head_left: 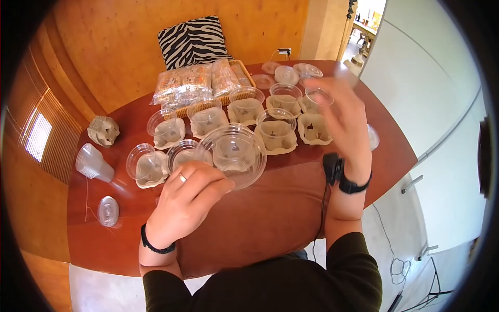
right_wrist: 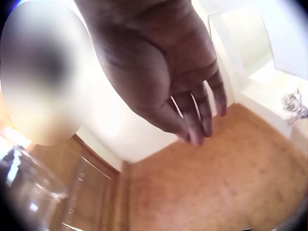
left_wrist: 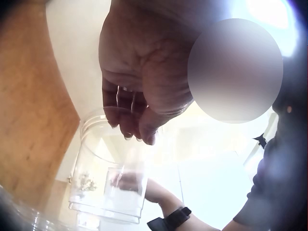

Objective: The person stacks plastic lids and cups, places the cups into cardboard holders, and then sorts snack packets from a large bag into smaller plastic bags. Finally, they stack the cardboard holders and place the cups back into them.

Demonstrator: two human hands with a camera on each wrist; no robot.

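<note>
My left hand (head_left: pixel 189 200) pinches the rim of a clear plastic cup (left_wrist: pixel 113 168) between thumb and fingers, held up over the near side of the table. Through its clear wall some of the pulp carriers show. My right hand (head_left: pixel 347 122), slightly blurred, is raised over the right side of the table. Its fingers (right_wrist: pixel 195 127) are nearly straight, with nothing in them. Below and beyond both hands, several clear cups (head_left: pixel 283 96) stand in beige pulp carriers (head_left: pixel 314 132), set out in rows.
On the left are a stack of clear cups (head_left: pixel 93 164) lying tilted, a pulp carrier stack (head_left: pixel 104 130) and a clear lid (head_left: pixel 108 210). Plastic-wrapped packages (head_left: pixel 184 83) lie in a wicker basket (head_left: pixel 244 73) at the back. More clear lids (head_left: pixel 307 69) lie back right.
</note>
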